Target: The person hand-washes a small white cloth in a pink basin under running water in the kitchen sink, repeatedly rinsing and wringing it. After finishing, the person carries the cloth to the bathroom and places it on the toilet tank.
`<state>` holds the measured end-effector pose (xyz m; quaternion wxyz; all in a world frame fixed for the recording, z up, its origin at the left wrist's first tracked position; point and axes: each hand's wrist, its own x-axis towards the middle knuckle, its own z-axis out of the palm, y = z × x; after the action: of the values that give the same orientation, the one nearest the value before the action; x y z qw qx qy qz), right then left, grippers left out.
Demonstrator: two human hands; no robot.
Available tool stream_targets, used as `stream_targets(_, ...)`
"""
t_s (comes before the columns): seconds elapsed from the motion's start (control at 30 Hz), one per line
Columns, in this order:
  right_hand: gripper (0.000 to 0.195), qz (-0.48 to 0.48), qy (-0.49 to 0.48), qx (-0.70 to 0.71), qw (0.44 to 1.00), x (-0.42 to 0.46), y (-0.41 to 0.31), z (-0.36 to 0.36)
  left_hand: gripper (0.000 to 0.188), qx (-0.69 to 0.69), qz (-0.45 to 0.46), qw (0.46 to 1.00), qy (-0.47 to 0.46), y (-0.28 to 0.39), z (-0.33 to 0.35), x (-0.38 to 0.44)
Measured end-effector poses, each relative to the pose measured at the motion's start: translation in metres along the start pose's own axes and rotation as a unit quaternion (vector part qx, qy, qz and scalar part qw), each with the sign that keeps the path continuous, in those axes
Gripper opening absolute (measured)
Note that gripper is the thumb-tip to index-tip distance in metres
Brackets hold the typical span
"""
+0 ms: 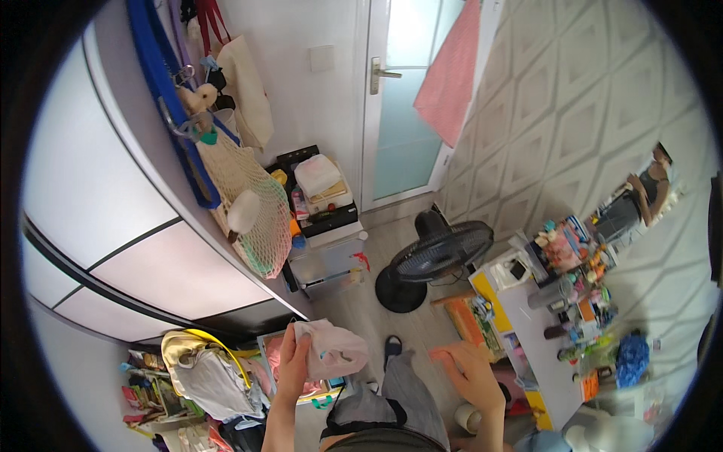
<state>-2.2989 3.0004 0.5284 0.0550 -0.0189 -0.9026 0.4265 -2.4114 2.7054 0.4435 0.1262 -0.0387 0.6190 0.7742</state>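
My left hand [294,359] grips a pale pink cloth item [336,349] at its left edge, in front of my body; the cloth hangs out to the right, with a small printed or coloured spot on it. My right hand [466,373] is raised to the right of my legs, palm down, with nothing visible in it. Below the cloth is an open bin [265,350] with pink fabric inside. Grey trousers [409,381] and one dark slipper [393,342] show between my hands.
A black floor fan [440,251] stands ahead. Clothes [212,376] are piled at the left beside a wardrobe [186,265]. A white desk [542,350] crowded with bottles runs along the right wall. Drawers [327,265] stand near the glass door [404,124].
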Motion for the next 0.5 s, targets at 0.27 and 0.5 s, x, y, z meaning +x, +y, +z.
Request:
stream_targets(0.27,0.016,-0.057,-0.033,-0.016,0.998,0.169,0.083,-0.034,0.024,0.035,0.006,0.99,0.134,-0.002,0.056,0.085)
stream_targets(0.5,0.015,0.008,0.043,0.005,0.999,0.275,0.132,-0.071,0.022,0.052,-0.03,0.984,0.169,0.012,0.077,0.166)
